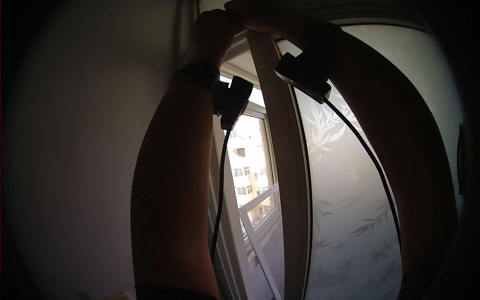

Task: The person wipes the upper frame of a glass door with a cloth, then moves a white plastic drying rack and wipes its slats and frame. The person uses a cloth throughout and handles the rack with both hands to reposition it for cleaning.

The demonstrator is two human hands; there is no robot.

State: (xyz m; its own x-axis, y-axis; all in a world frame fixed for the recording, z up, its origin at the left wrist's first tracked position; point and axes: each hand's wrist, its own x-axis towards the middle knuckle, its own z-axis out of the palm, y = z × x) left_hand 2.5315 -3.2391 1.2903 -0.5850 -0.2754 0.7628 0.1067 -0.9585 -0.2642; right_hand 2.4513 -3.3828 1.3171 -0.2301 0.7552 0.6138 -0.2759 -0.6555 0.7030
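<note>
Left hand (215, 32) and right hand (256, 15) overlap overhead, near the top of a dull-grey upright frame (290, 150); too dark to tell their grip. Work there seemingly calls for steady reach.

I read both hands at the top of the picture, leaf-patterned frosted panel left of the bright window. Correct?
Not quite: the head view shows the leaf-patterned frosted panel right of the bright window. The left hand and right hand are at the top of the picture.
</note>
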